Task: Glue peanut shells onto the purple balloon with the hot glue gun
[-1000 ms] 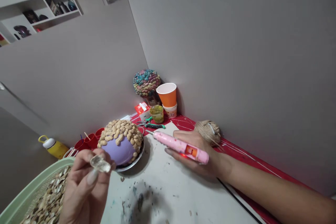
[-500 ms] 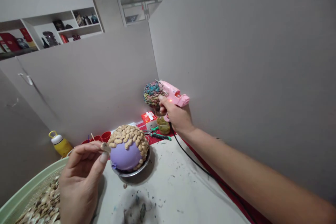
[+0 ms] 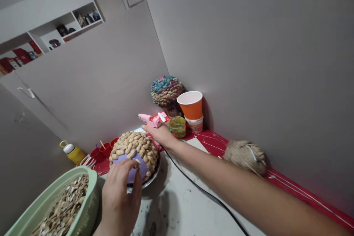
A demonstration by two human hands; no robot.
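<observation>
A purple balloon (image 3: 144,170) sits in a shallow metal bowl (image 3: 155,177), its upper part and right side covered with peanut shells (image 3: 132,142). In front of it, my left hand (image 3: 120,188) is closed in a pinch around a peanut shell (image 3: 137,163), close to the bare purple surface; whether they touch I cannot tell. My right hand (image 3: 160,134) reaches behind the balloon, wrapped round a pink hot glue gun (image 3: 151,120). The gun's nozzle points left, beyond the balloon's top. A black cord (image 3: 204,191) trails from it under my forearm.
At lower left stands a green basket (image 3: 92,188) of loose shells. Behind are red cups (image 3: 105,150), a yellow bottle (image 3: 75,154) and a colourful shell-covered ball (image 3: 166,90). Orange paper cups (image 3: 191,107), a jar (image 3: 177,127) and a twine ball (image 3: 245,156) line the wall.
My left hand has moved right, bringing the peanut shell in front of the balloon. My right hand has lowered the glue gun leftward, away from the colourful ball. The view has shifted.
</observation>
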